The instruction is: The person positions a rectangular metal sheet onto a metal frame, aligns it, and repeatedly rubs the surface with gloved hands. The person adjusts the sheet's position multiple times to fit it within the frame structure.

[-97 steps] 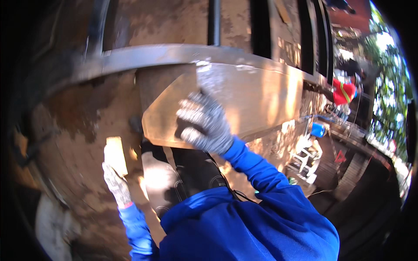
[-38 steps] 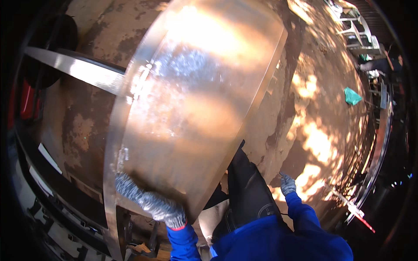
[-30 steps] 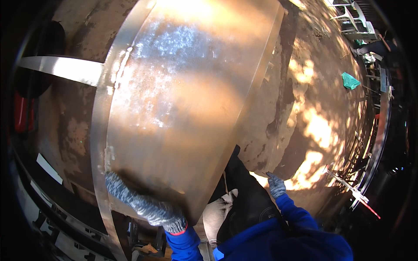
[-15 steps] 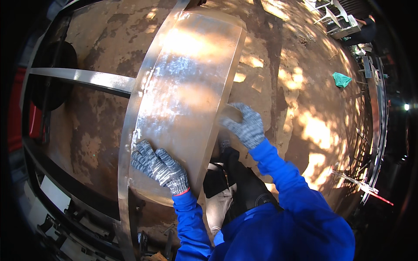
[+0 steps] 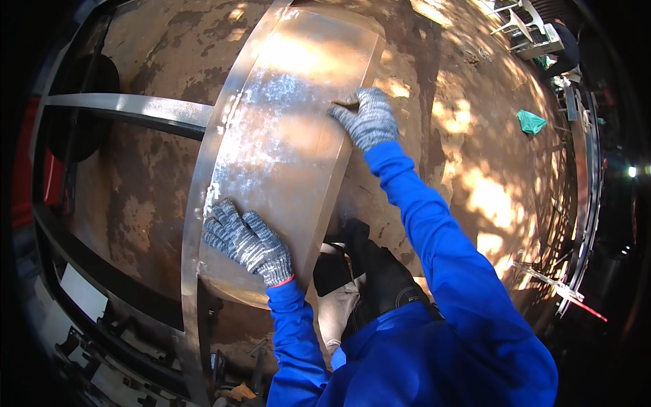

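Our left hand lay open on the panel, seemingly bracing it, our right hand curled at its edge, contents unclear.

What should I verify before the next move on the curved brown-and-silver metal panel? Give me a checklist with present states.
1. Left hand in grey knitted glove resting on the curved brown-and-silver metal panel, fingers spread: ok.
2. Right hand in grey knitted glove at the panel's right edge: ok.
3. Something held between the right thumb and fingers: cannot tell; the gap is too small and shadowed.
4. Panel firmly fixed to the grey metal crossbar frame: cannot tell.
5. Crumpled green plastic bag on the floor, apart from the panel: ok.
6. Dark-clothed person well away from the panel: ok.
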Tool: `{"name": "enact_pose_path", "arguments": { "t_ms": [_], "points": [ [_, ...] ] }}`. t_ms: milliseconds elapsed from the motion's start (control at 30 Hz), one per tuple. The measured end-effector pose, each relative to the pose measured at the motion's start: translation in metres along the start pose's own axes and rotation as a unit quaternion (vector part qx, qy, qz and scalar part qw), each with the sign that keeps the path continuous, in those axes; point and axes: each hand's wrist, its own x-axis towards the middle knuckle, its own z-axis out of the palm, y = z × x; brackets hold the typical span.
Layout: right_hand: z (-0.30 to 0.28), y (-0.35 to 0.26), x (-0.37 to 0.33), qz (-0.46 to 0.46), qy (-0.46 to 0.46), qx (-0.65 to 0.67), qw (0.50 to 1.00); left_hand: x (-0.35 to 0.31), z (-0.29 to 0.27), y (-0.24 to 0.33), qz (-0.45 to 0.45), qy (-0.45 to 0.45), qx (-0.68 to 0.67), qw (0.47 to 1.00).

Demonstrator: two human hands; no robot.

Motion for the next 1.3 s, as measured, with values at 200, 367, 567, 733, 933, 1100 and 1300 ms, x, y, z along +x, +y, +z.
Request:
{"name": "enact_pose_path", "arguments": {
  "t_ms": [200,367,567,733,933,1100,1300],
  "points": [
    [0.020,-0.006,-0.037,-0.054,-0.043,-0.015,0.997,0.003,-0.002,-0.002,0.004,0.019,0.047,0.999],
    [0.039,0.002,-0.036,0.010,-0.082,-0.058,0.995,0.008,-0.004,0.002,-0.006,-0.022,0.050,0.998],
    [0.010,-0.008,-0.010,0.108,-0.112,-0.049,0.987,0.004,0.000,0.007,-0.010,-0.032,0.010,0.999],
    [0.019,-0.005,-0.023,0.020,-0.131,-0.111,0.985,0.007,-0.004,0.008,-0.019,-0.060,0.074,0.995],
    [0.016,-0.035,-0.058,0.030,-0.167,-0.202,0.964,0.009,-0.003,0.002,-0.012,-0.031,0.106,0.994],
    [-0.007,-0.022,0.003,0.032,-0.092,-0.188,0.977,0.006,-0.004,0.017,-0.032,-0.090,0.046,0.994],
    [-0.001,-0.036,-0.028,-0.062,-0.166,-0.199,0.964,0.009,-0.002,0.006,-0.027,-0.069,0.106,0.992]
  ]
}}
